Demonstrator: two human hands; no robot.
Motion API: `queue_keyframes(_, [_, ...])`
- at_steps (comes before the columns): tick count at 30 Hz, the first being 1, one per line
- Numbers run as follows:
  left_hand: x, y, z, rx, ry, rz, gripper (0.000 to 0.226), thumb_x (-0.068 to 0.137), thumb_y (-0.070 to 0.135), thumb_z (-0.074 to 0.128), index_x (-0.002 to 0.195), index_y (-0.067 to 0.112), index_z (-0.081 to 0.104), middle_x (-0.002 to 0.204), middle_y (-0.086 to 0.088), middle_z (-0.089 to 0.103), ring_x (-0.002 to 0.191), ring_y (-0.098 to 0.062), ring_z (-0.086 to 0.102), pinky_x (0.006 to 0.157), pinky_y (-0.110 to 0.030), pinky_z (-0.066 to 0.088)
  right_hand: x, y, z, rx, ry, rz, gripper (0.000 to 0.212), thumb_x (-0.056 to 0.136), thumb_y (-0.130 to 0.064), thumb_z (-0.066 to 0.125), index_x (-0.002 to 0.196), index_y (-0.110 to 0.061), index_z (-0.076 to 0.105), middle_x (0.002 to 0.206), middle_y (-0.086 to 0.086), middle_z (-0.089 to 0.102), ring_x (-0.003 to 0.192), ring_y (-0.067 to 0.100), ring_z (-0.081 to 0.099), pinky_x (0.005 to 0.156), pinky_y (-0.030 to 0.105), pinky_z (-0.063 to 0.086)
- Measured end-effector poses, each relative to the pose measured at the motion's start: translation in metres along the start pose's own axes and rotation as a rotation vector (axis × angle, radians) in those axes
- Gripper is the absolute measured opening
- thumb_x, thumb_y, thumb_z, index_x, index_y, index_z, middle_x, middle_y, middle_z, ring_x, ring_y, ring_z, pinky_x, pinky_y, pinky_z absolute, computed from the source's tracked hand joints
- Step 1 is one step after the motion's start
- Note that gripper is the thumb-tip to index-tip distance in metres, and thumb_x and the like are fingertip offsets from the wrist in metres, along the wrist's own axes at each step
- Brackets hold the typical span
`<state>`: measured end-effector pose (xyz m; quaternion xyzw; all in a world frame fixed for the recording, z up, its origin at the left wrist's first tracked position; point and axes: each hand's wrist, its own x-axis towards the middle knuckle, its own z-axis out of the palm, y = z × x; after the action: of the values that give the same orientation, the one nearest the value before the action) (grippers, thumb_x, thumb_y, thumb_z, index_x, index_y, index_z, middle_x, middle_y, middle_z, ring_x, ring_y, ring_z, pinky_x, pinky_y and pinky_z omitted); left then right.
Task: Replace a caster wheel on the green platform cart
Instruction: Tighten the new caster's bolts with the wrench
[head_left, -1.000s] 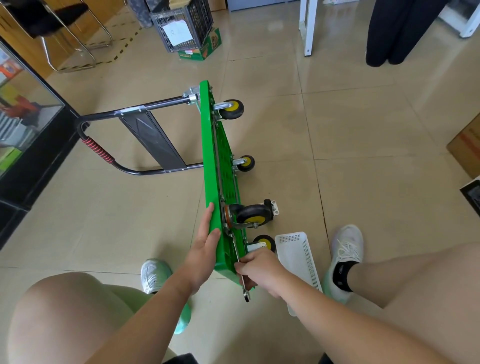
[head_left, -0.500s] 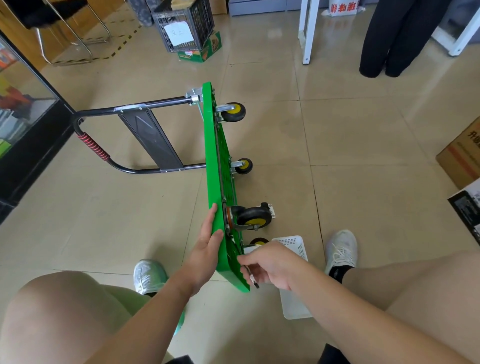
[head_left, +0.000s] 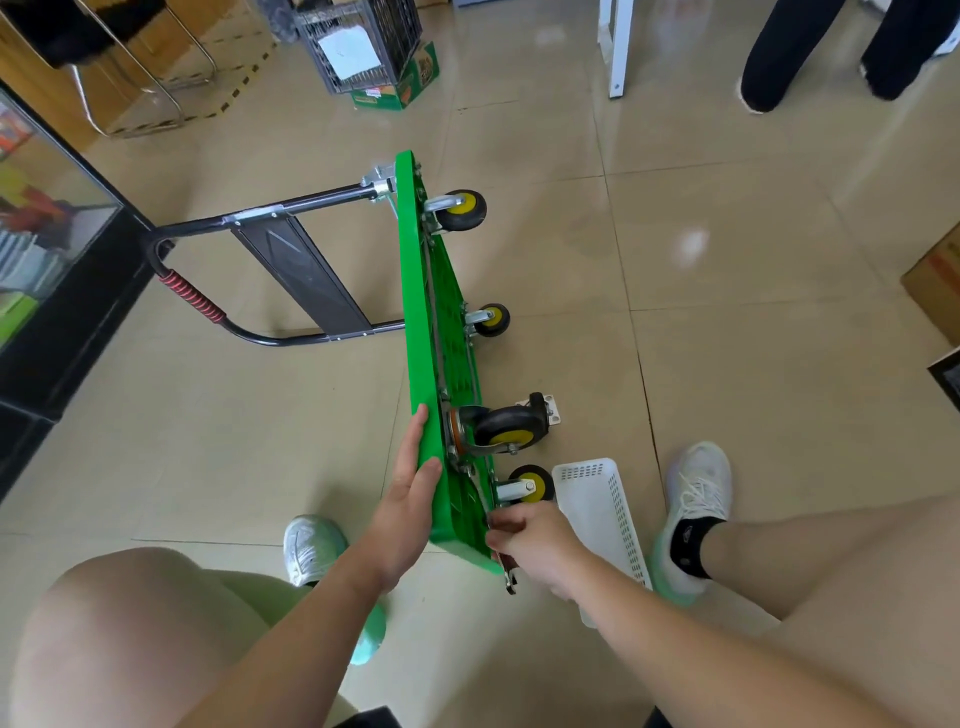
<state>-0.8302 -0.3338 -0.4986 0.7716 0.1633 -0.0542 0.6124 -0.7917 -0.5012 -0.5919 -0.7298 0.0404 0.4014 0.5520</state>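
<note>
Two hands at the green cart (head_left: 415, 312), tipped on edge on the floor (head_left: 727, 338): left hand (head_left: 410, 499) flat against its deck, right hand (head_left: 535, 545) gripping what seems a wrench (head_left: 508, 576), back at the mount of the nearest wheel (head_left: 531, 484) after lifting away, so bolt-turning likely continues.

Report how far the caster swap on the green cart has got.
Done: the green cart is tipped on its edge, underside exposed. In hand: the left hand rests flat on the deck while the right hand grips a slim metal tool at the near corner, beside the near caster. Left: that caster looks mounted; whether any swap has happened cannot be told.
</note>
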Motion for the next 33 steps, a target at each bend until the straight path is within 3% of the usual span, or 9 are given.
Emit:
queue_keyframes(3, [-0.001,0.002,0.001,0.022,0.015,0.007,0.055,0.100,0.045,0.036,0.146,0.071,0.021,0.167,0.021,0.024,0.154,-0.003,0.024,0.130,-0.044,0.022,0.007,0.003,-0.001,-0.032,-0.007,-0.017,0.034,0.088,-0.013,0.075,0.122,-0.018,0.071,0.114,-0.003,0.073,0.099,0.010,0.068,0.094,0.023,0.051])
queue_keyframes(14, [0.001,-0.002,0.000,0.011,-0.002,-0.012,0.055,0.096,0.053,0.038,0.142,0.079,0.022,0.168,0.015,0.029,0.155,-0.017,0.032,0.127,-0.053,0.027,0.020,0.010,0.008,-0.087,-0.046,-0.055,0.030,0.090,-0.011,0.072,0.119,-0.020,0.074,0.111,-0.001,0.075,0.101,0.014,0.070,0.099,0.033,0.053])
queue_keyframes(25, [0.000,0.001,0.001,-0.032,-0.004,-0.025,0.055,0.097,0.047,0.038,0.137,0.082,0.026,0.167,0.011,0.032,0.152,-0.021,0.037,0.124,-0.052,0.033,0.013,0.012,0.014,-0.110,-0.035,-0.088,0.032,0.097,-0.011,0.061,0.128,-0.015,0.068,0.127,0.002,0.068,0.117,0.019,0.062,0.109,0.032,0.044])
queue_keyframes(33, [0.003,-0.003,0.001,-0.017,0.004,-0.011,0.056,0.097,0.051,0.038,0.143,0.078,0.023,0.168,0.014,0.029,0.155,-0.019,0.031,0.126,-0.053,0.029,0.003,0.003,0.019,-0.059,0.025,-0.089,0.024,0.093,-0.016,0.067,0.116,-0.020,0.075,0.110,-0.004,0.075,0.103,0.015,0.067,0.099,0.030,0.051])
